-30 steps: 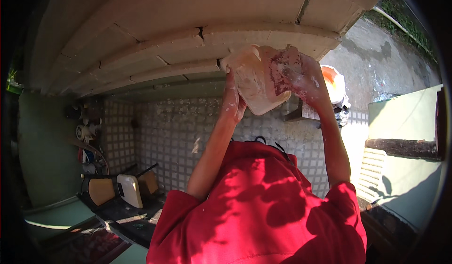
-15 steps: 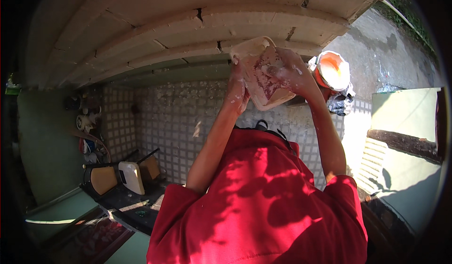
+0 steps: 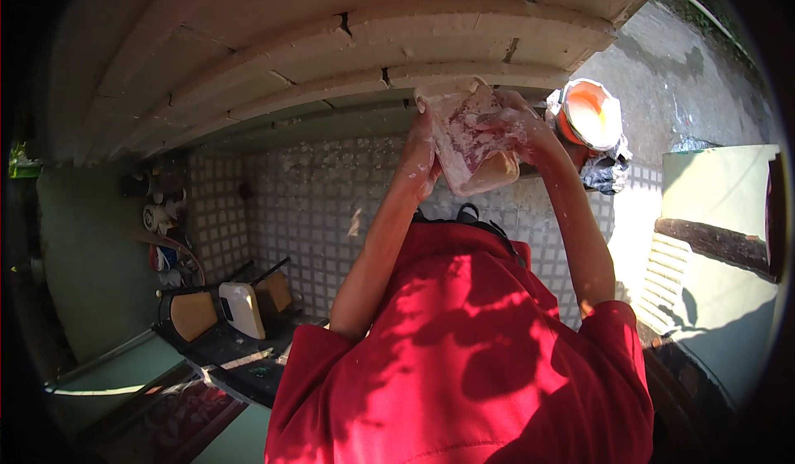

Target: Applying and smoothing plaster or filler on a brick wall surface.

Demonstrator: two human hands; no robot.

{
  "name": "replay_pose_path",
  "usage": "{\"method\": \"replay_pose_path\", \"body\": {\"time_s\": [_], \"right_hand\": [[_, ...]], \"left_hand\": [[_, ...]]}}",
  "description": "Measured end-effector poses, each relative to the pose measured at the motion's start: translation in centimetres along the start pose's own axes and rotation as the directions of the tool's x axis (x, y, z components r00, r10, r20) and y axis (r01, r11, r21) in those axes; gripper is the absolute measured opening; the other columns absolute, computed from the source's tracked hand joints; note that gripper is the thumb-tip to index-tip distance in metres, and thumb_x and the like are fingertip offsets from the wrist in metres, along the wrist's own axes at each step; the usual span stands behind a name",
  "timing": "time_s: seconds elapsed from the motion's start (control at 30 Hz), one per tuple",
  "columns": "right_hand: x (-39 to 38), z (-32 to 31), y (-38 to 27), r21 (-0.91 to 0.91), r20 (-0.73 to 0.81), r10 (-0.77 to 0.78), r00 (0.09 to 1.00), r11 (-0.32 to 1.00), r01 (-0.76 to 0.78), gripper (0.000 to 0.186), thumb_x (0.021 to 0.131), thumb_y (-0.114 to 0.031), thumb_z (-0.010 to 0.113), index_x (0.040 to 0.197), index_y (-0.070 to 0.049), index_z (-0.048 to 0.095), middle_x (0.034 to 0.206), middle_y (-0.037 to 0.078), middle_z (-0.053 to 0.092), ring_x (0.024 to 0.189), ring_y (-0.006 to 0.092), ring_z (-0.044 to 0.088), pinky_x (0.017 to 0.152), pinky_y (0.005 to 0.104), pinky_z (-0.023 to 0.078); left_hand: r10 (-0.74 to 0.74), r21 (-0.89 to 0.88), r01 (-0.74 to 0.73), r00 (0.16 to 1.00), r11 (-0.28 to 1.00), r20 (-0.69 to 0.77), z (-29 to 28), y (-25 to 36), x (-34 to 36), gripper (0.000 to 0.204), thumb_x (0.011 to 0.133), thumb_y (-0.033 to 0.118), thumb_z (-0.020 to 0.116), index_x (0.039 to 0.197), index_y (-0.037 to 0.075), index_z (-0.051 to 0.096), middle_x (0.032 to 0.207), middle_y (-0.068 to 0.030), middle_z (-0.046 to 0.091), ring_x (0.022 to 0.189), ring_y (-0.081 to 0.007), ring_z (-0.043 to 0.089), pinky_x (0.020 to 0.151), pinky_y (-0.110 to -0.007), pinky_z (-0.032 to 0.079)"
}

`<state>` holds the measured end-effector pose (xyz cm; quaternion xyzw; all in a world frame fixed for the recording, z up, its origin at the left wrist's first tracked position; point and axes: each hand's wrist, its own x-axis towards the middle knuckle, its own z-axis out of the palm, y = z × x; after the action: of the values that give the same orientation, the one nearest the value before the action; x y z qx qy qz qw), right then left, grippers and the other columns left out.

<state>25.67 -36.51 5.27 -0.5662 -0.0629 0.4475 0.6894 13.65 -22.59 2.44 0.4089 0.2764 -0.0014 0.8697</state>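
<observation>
Left hand (image 3: 421,162) gripped tub (image 3: 495,174); right hand (image 3: 530,137) curled at it, grip unclear. Paste (image 3: 462,135) lay inside; wall (image 3: 431,33) gaps (image 3: 344,24) stood open.

Red shirt (image 3: 455,365), sun-dappled, wide short sleeves (image 3: 617,336), bare forearms (image 3: 377,257), left hand (image 3: 421,162) flecked white

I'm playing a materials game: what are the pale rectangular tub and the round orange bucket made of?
The pale rectangular tub looks like dull plastic: its rim is thin and its corners rounded, though it's heavily smeared. The round orange bucket is probably smooth plastic too, from its bright, solid colour.
</observation>
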Motion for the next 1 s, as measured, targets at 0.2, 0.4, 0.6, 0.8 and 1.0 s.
{"method": "replay_pose_path", "body": {"time_s": [0.2, 0.4, 0.6, 0.8, 1.0], "right_hand": [[0.6, -2.6, 0.2, 0.124, -0.02, -0.032, 0.999, 0.992, 0.034, 0.058, 0.077, 0.002, 0.069, 0.128, 0.006, 0.044, 0.113, 0.016, 0.059, 0.098, 0.0242, 0.064, 0.084, 0.0346, 0.056], [0.6, -4.2, -2.6, 0.103, -0.063, -0.121, 0.991, 0.987, 0.127, 0.053, 0.077, -0.001, 0.066, 0.126, 0.003, 0.048, 0.111, 0.012, 0.063, 0.097, 0.0216, 0.066, 0.084, 0.0311, 0.056], [-1.9, -1.4, -6.8, 0.236, -0.001, -0.379, 0.925, 0.899, 0.368, 0.04, 0.081, -0.009, 0.069, 0.117, 0.0, 0.054, 0.105, 0.01, 0.064, 0.09, 0.0179, 0.067, 0.075, 0.0284, 0.058], [-2.3, 0.6, -16.0, 0.22, -0.129, -0.758, 0.64, 0.608, 0.763, 0.048, 0.086, -0.015, 0.063, 0.129, -0.001, 0.047, 0.115, 0.01, 0.061, 0.103, 0.0185, 0.063, 0.086, 0.0312, 0.054], [3.3, 0.9, -28.4, -0.106, -0.23, -0.971, -0.064, -0.041, 0.994, 0.037, 0.084, -0.013, 0.058, 0.118, 0.0, 0.055, 0.103, 0.013, 0.063, 0.09, 0.0239, 0.065, 0.07, 0.0381, 0.055]], "left_hand": [[0.003, 0.035, -0.004, 1.0, 0.999, 0.006, 0.9, 0.5, 0.8, 0.084, 0.087, 0.074, 0.037, 0.143, 0.011, 0.032, 0.136, -0.0082, 0.049, 0.121, -0.0197, 0.052, 0.096, -0.037, 0.049], [0.041, 0.029, -0.041, 0.999, 0.999, -0.006, 1.8, 2.5, 1.2, 0.088, 0.085, 0.076, 0.04, 0.142, 0.009, 0.036, 0.136, -0.0085, 0.05, 0.12, -0.0194, 0.053, 0.094, -0.036, 0.048], [0.081, -0.088, -0.076, 0.995, 0.993, 0.053, 1.1, 2.6, 1.1, 0.092, 0.084, 0.076, 0.04, 0.145, 0.008, 0.031, 0.141, -0.0097, 0.046, 0.126, -0.0233, 0.049, 0.102, -0.038, 0.045], [0.089, -0.123, -0.081, 0.994, 0.989, 0.062, -0.3, 1.6, 1.7, 0.093, 0.083, 0.075, 0.041, 0.146, 0.008, 0.029, 0.143, -0.01, 0.043, 0.128, -0.0255, 0.047, 0.105, -0.042, 0.043], [0.084, -0.112, -0.074, 0.993, 0.991, 0.083, -3.0, 3.1, 1.9, 0.09, 0.084, 0.075, 0.042, 0.145, 0.01, 0.03, 0.144, -0.0093, 0.042, 0.128, -0.026, 0.047, 0.105, -0.043, 0.043]]}}
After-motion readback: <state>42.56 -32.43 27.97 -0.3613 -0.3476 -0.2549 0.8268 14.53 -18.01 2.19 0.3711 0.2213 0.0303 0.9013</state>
